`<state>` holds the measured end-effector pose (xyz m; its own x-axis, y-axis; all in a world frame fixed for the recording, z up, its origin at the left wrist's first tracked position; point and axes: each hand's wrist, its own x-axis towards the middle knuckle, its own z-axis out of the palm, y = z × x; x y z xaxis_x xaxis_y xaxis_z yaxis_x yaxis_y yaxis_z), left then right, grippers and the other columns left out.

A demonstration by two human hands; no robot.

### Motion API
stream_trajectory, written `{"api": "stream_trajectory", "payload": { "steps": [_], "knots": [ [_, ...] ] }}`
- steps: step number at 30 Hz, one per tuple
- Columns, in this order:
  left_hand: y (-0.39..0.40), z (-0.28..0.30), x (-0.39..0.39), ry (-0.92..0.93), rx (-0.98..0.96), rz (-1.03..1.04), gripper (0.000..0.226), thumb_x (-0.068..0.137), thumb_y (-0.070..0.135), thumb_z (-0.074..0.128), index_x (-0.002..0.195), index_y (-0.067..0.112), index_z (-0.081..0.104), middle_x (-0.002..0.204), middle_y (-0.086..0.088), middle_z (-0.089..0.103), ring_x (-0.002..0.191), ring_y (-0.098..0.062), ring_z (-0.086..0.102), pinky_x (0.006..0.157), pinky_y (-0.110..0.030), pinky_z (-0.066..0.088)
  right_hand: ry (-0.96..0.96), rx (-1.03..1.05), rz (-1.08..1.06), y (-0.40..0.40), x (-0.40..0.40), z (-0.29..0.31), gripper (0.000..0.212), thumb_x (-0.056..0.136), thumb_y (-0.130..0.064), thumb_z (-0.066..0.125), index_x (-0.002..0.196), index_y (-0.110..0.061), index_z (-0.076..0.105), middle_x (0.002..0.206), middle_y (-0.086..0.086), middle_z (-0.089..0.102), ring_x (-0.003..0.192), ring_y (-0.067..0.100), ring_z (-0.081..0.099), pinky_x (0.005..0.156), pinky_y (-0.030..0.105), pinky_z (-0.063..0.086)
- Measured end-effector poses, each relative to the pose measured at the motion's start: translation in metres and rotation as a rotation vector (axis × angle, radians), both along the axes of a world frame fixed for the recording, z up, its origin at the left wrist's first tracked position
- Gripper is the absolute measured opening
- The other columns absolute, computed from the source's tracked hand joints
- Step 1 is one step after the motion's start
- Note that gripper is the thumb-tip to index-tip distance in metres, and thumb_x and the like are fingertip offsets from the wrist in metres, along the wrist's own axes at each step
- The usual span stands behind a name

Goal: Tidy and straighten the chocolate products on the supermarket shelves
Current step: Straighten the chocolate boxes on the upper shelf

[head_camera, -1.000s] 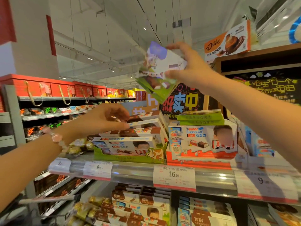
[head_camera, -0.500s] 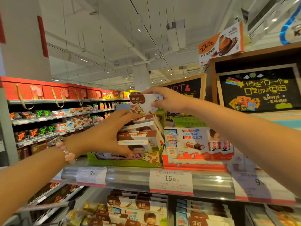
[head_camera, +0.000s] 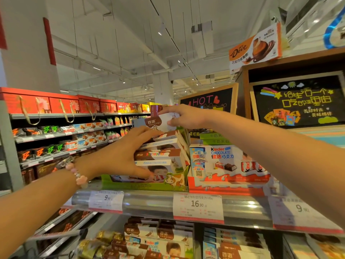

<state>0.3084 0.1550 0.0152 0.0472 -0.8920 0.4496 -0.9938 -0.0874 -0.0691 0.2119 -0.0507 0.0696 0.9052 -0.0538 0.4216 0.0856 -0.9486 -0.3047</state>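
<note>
Chocolate boxes (head_camera: 160, 154) stacked in green tray (head_camera: 141, 185), left hand (head_camera: 121, 156) spread steadying them, right hand (head_camera: 183, 116) pinching top box (head_camera: 160, 123)

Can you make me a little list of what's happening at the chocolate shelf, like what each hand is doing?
place: supermarket aisle, top shelf with price tags on its front edge
left hand: fingers spread, resting on the stack of chocolate boxes
right hand: pinches a white and brown chocolate box just above the stack
stack sits in: green display tray
next to it: Kinder Chocolate box, on the right
up high: Dove box on the wooden stand
left wrist: pink bead bracelet
</note>
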Motion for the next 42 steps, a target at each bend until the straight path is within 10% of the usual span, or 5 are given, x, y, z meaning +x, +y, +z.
{"api": "stream_trajectory", "payload": {
  "steps": [11,21,29,35,42],
  "knots": [
    [0.015,0.008,-0.008,0.199,-0.197,-0.107,0.008,0.088,0.029,0.059,0.091,0.027,0.066,0.113,0.018,0.057,0.107,0.001,0.052,0.084,-0.023,0.050,-0.070,0.233,-0.026,-0.002,-0.011,-0.004,0.059,0.098,-0.033,0.042,0.149,-0.025,0.014,0.151,0.009,0.030,0.134,0.025,0.035,0.092,0.029,0.034],
    [0.005,0.030,-0.001,0.131,-0.148,-0.025,0.021,0.072,0.024,0.075,0.093,0.026,0.071,0.101,0.013,0.064,0.093,0.000,0.059,0.077,-0.017,0.052,-0.045,0.223,-0.139,-0.007,0.000,-0.006,0.051,0.087,0.001,0.057,0.134,-0.012,0.040,0.117,0.005,0.057,0.097,0.018,0.057,0.070,0.027,0.054],
    [0.003,0.012,0.000,-0.242,-0.115,0.055,0.008,0.093,0.024,0.052,0.096,0.017,0.055,0.100,-0.001,0.060,0.084,-0.015,0.054,0.071,-0.028,0.045,-0.134,0.273,-0.120,-0.002,-0.013,-0.002,0.066,0.093,-0.025,0.055,0.148,-0.018,0.019,0.148,0.011,0.035,0.130,0.026,0.041,0.097,0.032,0.037],
    [0.005,-0.004,-0.004,-0.186,-0.228,0.051,0.021,0.096,0.027,0.038,0.107,0.015,0.051,0.081,0.003,0.055,0.068,-0.018,0.050,0.055,-0.029,0.039,-0.259,0.089,0.151,0.040,-0.057,-0.010,0.033,0.086,-0.034,0.063,0.115,-0.019,0.062,0.110,-0.008,0.061,0.101,0.002,0.056,0.080,0.014,0.043],
    [0.003,-0.005,-0.010,-0.173,-0.400,0.052,0.044,0.090,0.042,0.026,0.103,0.006,0.049,0.062,0.006,0.050,0.052,-0.010,0.047,0.044,-0.030,0.036,-0.153,-0.228,0.015,0.059,-0.065,-0.022,0.023,0.087,-0.029,0.064,0.102,-0.013,0.067,0.095,0.008,0.065,0.087,0.023,0.059,0.075,0.042,0.048]
  ]
}}
